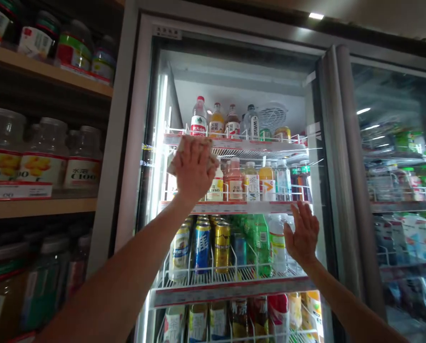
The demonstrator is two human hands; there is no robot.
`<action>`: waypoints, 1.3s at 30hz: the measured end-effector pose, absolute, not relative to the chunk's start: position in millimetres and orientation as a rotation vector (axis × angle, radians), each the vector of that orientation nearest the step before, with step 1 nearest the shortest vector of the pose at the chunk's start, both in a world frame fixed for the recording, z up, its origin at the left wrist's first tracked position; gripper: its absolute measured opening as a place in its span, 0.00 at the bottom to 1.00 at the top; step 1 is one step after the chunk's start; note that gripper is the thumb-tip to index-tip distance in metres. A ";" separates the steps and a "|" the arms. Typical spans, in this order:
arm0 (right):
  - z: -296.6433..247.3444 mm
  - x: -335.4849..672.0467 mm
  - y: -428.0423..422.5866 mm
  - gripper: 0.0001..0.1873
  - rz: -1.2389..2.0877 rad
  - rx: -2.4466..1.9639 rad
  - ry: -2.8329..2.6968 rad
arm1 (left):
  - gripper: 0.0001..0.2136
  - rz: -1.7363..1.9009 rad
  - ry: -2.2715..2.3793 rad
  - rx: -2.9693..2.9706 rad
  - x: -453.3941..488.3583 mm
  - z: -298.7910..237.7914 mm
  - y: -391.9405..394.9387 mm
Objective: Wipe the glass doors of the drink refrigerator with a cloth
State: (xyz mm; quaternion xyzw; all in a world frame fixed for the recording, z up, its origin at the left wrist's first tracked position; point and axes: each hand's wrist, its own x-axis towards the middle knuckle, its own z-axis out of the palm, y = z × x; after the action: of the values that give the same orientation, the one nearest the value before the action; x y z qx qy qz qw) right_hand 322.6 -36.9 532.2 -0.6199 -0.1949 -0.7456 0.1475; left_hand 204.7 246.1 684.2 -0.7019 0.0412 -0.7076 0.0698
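My left hand [194, 166] is pressed flat over a pale, crumpled cloth [174, 164] against the glass door [234, 62] of a drinks fridge. The cloth sticks out on both sides of the fingers at the height of the upper shelves. Lower and to the right, my right hand [303, 233] is open and raised, its palm toward the glass and nothing in it. Whether it touches the glass I cannot tell. Behind the door, bottles [235, 183] and cans [222, 245] stand on wire shelves.
A vertical door handle [348, 166] runs down the right side. Beyond it is a second glass door [401, 85] with more drinks behind it. On the left, wooden shelves [55, 205] hold bottles close to my left arm.
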 end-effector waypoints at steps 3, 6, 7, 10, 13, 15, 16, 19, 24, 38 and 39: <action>531.7 323.5 -37.0 0.30 -2.139 -1.784 -0.554 | 0.25 -1.816 0.537 -2.020 218.0 655.8 214.2; 531.1 325.4 -37.1 0.30 -2.143 -1.781 -0.549 | 0.24 -1.791 0.568 -1.970 219.2 654.7 217.3; 530.9 326.1 -37.1 0.30 -2.148 -1.780 -0.552 | 0.24 -1.884 0.459 -1.992 215.3 663.1 227.8; 530.9 327.1 -37.2 0.30 -2.163 -1.768 -0.565 | 0.26 -2.178 0.053 -2.055 200.5 690.9 259.9; 531.0 326.4 -37.5 0.30 -2.164 -1.760 -0.569 | 0.27 -2.134 0.053 -2.082 200.5 684.1 253.7; 530.8 325.9 -37.8 0.30 -2.155 -1.766 -0.570 | 0.26 -1.912 0.339 -2.055 209.0 661.5 230.3; 530.7 325.7 -38.0 0.30 -2.150 -1.772 -0.570 | 0.26 -1.791 0.484 -2.024 213.5 650.8 219.2; 530.2 325.8 -38.1 0.30 -2.138 -1.786 -0.563 | 0.24 -1.606 0.699 -1.957 216.7 643.2 213.2; 530.0 326.4 -37.4 0.30 -2.150 -1.779 -0.548 | 0.26 -2.043 0.190 -2.075 194.1 679.3 266.6; 529.9 330.7 -39.2 0.30 -2.190 -1.770 -0.556 | 0.26 -2.061 0.041 -2.028 169.9 579.6 297.6; 530.0 330.3 -39.1 0.30 -2.193 -1.765 -0.559 | 0.26 -2.004 0.131 -2.031 168.7 566.2 294.2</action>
State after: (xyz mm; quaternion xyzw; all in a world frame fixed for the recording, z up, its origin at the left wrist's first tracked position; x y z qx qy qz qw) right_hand 330.3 -39.1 530.0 -0.6093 -0.1929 -0.7571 0.1352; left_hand 168.7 294.2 566.2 -0.7039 0.0456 -0.6944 0.1424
